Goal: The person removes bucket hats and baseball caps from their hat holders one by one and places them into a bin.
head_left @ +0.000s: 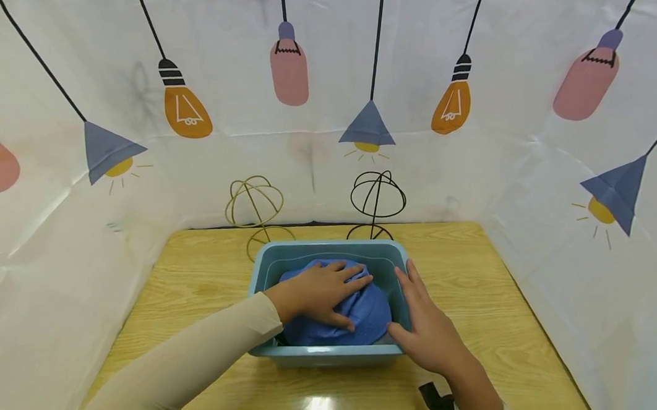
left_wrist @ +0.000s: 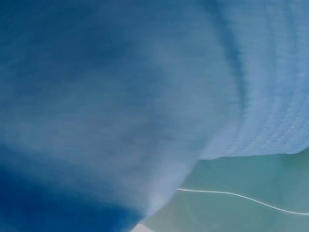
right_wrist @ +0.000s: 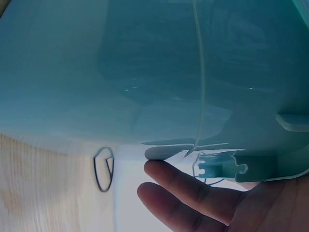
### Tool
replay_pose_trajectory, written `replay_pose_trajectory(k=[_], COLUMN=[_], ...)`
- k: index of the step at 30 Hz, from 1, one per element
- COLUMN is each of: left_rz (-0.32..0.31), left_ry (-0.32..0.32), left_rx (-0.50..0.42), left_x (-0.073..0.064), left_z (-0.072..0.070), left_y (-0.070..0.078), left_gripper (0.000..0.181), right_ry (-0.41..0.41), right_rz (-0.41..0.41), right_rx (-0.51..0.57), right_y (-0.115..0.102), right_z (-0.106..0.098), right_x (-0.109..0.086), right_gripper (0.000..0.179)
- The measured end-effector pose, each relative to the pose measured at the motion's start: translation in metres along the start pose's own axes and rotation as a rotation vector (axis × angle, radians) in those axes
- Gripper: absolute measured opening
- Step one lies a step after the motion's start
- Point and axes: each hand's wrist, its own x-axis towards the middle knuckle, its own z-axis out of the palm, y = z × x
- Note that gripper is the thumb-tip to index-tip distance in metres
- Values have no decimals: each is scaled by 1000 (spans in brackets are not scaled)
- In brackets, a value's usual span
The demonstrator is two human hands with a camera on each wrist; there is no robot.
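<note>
A blue hat (head_left: 371, 312) lies inside a blue-green plastic bin (head_left: 326, 353) on the table. My left hand (head_left: 324, 291) rests on top of the hat, its fingers spread. Close up in the left wrist view, the hat's fabric (left_wrist: 270, 87) shows rows of stitching on the brim, beside the bin's inner wall (left_wrist: 231, 208). At the bin's right side, my right hand (head_left: 430, 334) touches the rim with fairly straight fingers. Two fingers (right_wrist: 188, 191) of that hand show beside the bin wall (right_wrist: 145, 72) in the right wrist view.
Behind the bin stand a gold wire stand (head_left: 256, 207) and a black wire stand (head_left: 378, 198) on the wooden table (head_left: 201, 285). A white sheet (head_left: 321, 124) printed with lamps and bulbs hangs around the back and sides. A black strap (head_left: 436, 399) is by the right wrist.
</note>
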Motion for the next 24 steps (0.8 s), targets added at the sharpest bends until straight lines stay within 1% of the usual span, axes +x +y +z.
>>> replay_pose_trajectory(k=[5, 10, 13, 16, 20, 24], left_rz=[6, -34, -49, -50, -50, -43], left_ry=[-29, -101, -128, -144, -152, -153], left_rx=[12, 19, 34, 22, -11, 4], left_x=[6, 11, 13, 14, 16, 18], left_z=[7, 16, 20, 24, 27, 31], left_y=[0, 4, 6, 8, 9, 9], left_gripper=[107, 107, 107, 107, 105, 104], right_ry=[5, 0, 0, -1, 7, 6], right_rz=[-1, 12, 22, 27, 18, 15], right_rx=[1, 10, 16, 24, 6, -3], right_y=[0, 0, 0, 0, -1, -1], right_z=[-1, 0, 0, 0, 0, 0], right_x=[0, 1, 1, 1, 1, 2], right_gripper=[97, 98, 98, 98, 98, 97])
